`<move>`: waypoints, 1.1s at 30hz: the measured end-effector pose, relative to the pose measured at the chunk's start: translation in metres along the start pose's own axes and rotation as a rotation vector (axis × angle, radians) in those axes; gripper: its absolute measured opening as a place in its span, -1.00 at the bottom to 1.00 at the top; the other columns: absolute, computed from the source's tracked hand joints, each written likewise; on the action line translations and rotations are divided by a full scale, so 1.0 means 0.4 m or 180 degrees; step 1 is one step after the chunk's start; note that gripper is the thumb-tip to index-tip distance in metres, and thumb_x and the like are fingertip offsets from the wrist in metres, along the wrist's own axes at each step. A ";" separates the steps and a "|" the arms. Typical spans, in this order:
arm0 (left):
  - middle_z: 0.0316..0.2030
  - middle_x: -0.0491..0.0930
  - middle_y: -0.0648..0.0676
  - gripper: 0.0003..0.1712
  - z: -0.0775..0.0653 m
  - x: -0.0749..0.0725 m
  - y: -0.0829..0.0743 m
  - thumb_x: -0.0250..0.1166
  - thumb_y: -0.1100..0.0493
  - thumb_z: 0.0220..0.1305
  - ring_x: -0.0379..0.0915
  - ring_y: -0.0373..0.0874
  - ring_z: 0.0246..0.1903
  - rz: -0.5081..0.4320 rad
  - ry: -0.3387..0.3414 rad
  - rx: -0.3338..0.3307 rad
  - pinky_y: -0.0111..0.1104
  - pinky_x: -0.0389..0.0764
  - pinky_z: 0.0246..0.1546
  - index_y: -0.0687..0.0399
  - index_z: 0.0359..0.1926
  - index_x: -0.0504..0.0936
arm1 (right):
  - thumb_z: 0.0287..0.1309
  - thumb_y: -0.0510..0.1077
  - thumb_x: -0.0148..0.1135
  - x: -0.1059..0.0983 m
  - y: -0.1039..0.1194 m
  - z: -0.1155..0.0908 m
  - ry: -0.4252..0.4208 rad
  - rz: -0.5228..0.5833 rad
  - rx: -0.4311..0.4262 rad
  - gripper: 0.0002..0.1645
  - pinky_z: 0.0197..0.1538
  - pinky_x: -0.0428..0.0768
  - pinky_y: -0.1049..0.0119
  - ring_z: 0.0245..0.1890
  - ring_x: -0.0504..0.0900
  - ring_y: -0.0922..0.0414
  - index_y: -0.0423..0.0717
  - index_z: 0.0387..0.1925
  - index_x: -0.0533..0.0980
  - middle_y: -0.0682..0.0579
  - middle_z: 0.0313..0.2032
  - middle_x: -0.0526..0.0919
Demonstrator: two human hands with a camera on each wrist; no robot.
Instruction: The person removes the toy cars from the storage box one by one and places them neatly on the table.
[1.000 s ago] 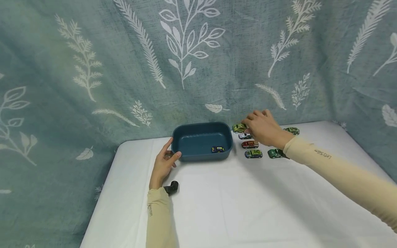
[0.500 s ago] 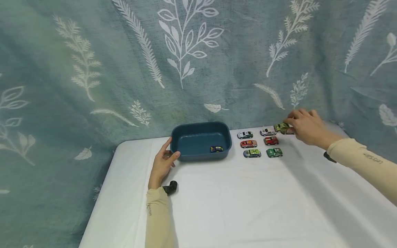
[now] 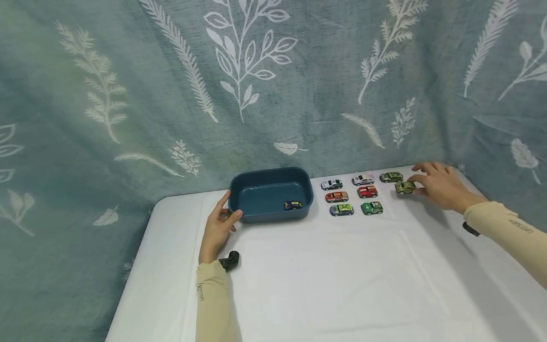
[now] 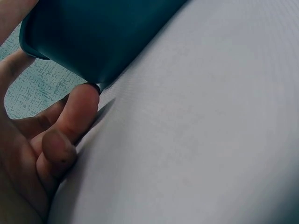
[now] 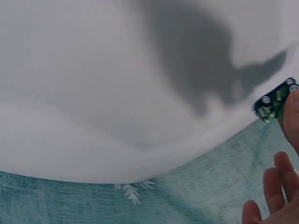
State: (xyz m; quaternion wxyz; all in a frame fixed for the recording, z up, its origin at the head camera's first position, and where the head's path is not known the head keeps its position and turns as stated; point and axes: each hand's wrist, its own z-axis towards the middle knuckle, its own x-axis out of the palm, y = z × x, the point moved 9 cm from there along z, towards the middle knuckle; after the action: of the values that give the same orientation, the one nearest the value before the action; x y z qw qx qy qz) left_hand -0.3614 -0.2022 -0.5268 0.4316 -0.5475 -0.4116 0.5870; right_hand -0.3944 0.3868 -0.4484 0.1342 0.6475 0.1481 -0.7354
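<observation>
In the head view my right hand [image 3: 442, 186] pinches an olive-green camouflage toy car [image 3: 405, 188] at its right end. That car shows its dark underside and wheels in the right wrist view, between thumb and fingers. Just behind it stands a darker camouflage toy car [image 3: 391, 177]. My left hand [image 3: 217, 232] holds the left end of a dark teal plastic bin [image 3: 273, 218], thumb at the front corner and index finger along the left side. Its other fingers are bent below the bin's corner in the left wrist view. Inside the bin lies a blue-and-yellow toy car [image 3: 292, 204].
Between bin and right hand, toy cars stand in two columns: white-and-green [image 3: 332, 185], orange-red [image 3: 336, 196] and yellow-blue [image 3: 341, 209], then white [image 3: 363, 179], red [image 3: 367, 191] and green [image 3: 372, 207]. A patterned teal curtain [image 3: 316, 85] hangs behind the white-covered table [image 3: 316, 285].
My right hand has carried the olive-green car from beside the bin rightward, past the columns, then lower in front of the darker camouflage car. My left hand stays at the bin; the view shifts slightly.
</observation>
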 end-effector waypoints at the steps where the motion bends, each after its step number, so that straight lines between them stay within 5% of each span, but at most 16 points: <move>1: -0.02 0.57 0.27 -0.11 0.000 -0.002 -0.002 0.48 -0.05 0.40 0.55 -0.07 -0.52 0.0005 -0.0010 0.0009 -0.33 0.60 -0.41 -0.46 0.63 0.27 | 0.25 -0.18 0.51 0.005 -0.005 0.001 0.0010 -0.0003 0.0017 -0.63 0.01 0.39 -0.35 0.27 0.36 -0.42 -0.12 0.08 0.72 -0.34 0.33 0.43; 33: -0.03 0.60 0.28 -0.13 -0.001 -0.001 -0.004 0.45 -0.05 0.43 0.54 -0.02 -0.48 0.0012 0.0013 0.0074 -0.32 0.55 -0.42 -0.46 0.63 0.27 | 0.31 -0.16 0.47 0.084 0.000 0.040 0.0227 -0.0012 0.0051 -0.63 0.13 0.31 -0.38 0.36 0.23 -0.41 -0.12 0.12 0.68 -0.33 0.48 0.24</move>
State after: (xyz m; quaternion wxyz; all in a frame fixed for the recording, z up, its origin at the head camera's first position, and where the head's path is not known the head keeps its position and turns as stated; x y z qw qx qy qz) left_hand -0.3610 -0.2022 -0.5249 0.4377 -0.5444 -0.4028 0.5914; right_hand -0.4131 0.3805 -0.4800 0.1222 0.6740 0.1482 -0.7133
